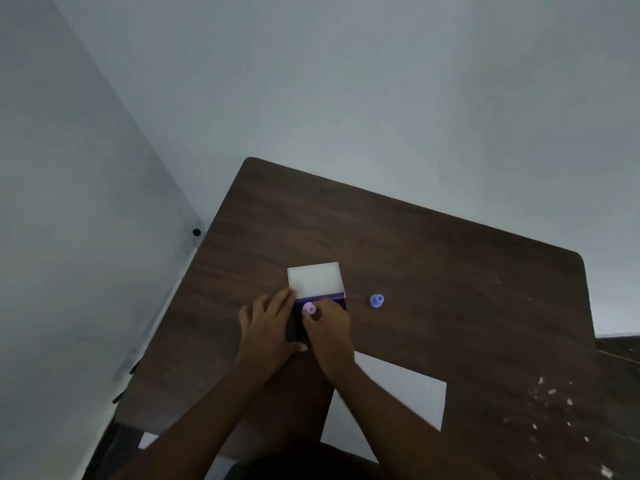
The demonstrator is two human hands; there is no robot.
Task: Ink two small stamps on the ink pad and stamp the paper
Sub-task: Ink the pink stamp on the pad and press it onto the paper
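On the dark brown wooden table (433, 271) a person leans in with both bare arms stretched forward. The small purple ink pad case (323, 298) lies near the middle of the tabletop, with its white hinged lid (315, 278) flipped open away from the person, so the case's long axis runs from the person toward the far wall. The left hand (268, 327) lies flat and spread against the case's left side, fingers pointing forward and touching the lid's near corner, the thumb tucked under along the near edge; it steadies the case rather than gripping anything. The right hand (329, 327) is curled narrow around a small pink round-handled stamp (309, 308), pinched in the fingertips. That stamp stands upright over the dark pad, handle end up toward the camera; whether its face touches the ink I cannot tell, since the fingers hide it. A second small blue round-handled stamp (376, 301) stands alone on the table just right of the case, also handle up. The white sheet of paper (408, 393) lies nearer the person, under the right forearm, turned at an angle to the table edge.
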